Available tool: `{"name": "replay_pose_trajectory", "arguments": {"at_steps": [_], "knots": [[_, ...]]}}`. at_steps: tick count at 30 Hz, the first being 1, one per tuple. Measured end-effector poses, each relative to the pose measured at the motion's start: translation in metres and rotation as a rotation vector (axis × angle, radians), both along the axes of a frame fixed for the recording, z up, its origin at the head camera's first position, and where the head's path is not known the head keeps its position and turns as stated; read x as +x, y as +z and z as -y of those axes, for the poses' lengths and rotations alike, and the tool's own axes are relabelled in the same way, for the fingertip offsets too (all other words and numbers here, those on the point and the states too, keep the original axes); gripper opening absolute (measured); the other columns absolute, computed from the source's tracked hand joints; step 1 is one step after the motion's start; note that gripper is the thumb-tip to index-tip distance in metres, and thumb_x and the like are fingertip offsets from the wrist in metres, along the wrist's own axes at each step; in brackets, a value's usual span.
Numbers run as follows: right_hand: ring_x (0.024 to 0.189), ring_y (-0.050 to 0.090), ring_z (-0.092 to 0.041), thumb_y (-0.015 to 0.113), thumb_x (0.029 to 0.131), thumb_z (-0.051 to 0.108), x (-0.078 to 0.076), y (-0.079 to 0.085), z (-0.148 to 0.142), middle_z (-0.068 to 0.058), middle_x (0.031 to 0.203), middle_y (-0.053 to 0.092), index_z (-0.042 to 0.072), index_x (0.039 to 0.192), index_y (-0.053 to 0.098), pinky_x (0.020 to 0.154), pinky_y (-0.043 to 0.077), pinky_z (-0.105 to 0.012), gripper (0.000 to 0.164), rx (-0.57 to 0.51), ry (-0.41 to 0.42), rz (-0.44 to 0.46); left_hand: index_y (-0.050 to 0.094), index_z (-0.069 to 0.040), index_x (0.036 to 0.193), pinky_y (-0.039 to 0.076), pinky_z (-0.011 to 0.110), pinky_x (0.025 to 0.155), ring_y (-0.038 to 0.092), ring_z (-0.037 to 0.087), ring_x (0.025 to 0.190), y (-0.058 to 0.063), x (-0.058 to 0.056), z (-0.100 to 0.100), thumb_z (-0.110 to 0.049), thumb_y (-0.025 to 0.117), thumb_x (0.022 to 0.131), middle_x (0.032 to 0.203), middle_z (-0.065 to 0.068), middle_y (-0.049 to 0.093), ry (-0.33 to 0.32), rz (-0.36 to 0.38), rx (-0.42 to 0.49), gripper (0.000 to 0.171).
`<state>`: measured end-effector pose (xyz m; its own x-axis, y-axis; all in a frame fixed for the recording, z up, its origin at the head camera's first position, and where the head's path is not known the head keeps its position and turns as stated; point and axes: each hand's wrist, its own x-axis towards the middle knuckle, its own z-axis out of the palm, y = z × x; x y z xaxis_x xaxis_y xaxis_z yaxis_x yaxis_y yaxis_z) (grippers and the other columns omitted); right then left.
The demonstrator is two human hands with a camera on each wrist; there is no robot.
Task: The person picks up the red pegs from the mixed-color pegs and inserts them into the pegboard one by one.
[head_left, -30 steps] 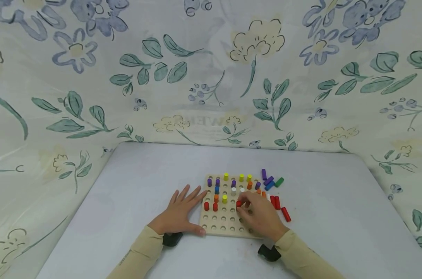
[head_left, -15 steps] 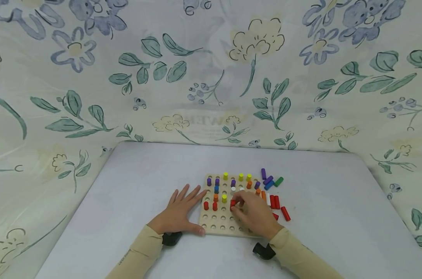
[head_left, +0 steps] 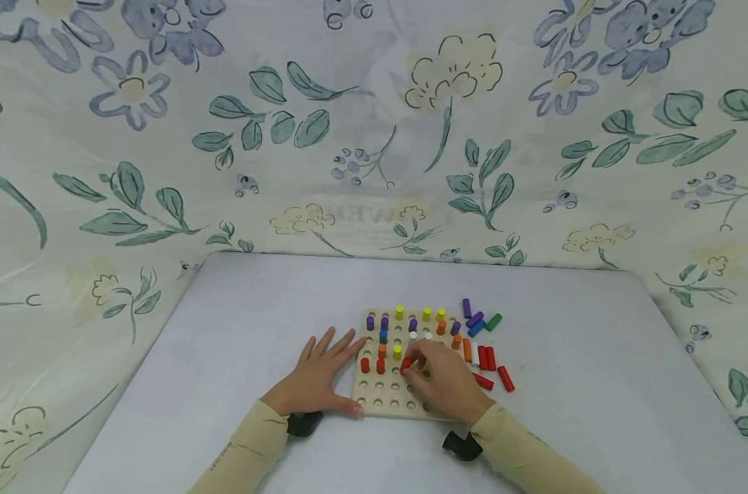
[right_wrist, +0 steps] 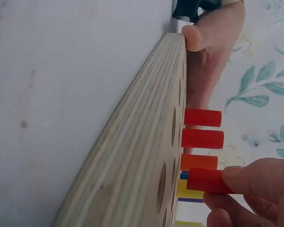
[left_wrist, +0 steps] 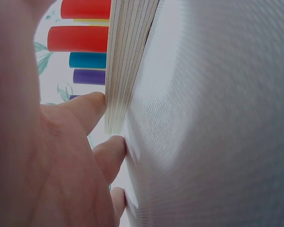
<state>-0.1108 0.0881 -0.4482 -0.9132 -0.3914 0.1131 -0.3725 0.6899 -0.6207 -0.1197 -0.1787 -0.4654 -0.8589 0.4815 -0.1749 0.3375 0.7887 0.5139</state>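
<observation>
You have the red cylindrical peg [right_wrist: 206,180] over the pale, holed wooden board [head_left: 387,395], your right hand [head_left: 446,382] pinching its upper end, seemingly to leave the lower end free. Your left hand [head_left: 315,379] spreads wide against the board's edge, probably steadying it. Loose coloured cylindrical pegs [head_left: 491,358] lie alongside, handy.

R hand [head_left: 451,381] shifted left over bd. [head_left: 386,394], bringing the pinched red peg [right_wrist: 203,180] nearer L hand [head_left: 317,377]; loose red peg [head_left: 483,381], R of R hand, came into full view.
</observation>
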Motion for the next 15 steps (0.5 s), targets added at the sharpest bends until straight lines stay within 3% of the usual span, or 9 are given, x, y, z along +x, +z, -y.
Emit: {"name": "replay_pose_trajectory", "arguments": {"at_steps": [15], "knots": [[0.08, 0.057, -0.007, 0.076, 0.092, 0.021, -0.0025, -0.0028, 0.0057, 0.007, 0.093, 0.066, 0.015, 0.108, 0.066, 0.071, 0.054, -0.022, 0.021, 0.026, 0.017, -0.014, 0.028, -0.02, 0.16, -0.003, 0.066, 0.118, -0.003, 0.041, 0.153, -0.0004, -0.0009, 0.0002, -0.07, 0.08, 0.069, 0.168, 0.009, 0.017, -0.003, 0.002, -0.012, 0.116]]}}
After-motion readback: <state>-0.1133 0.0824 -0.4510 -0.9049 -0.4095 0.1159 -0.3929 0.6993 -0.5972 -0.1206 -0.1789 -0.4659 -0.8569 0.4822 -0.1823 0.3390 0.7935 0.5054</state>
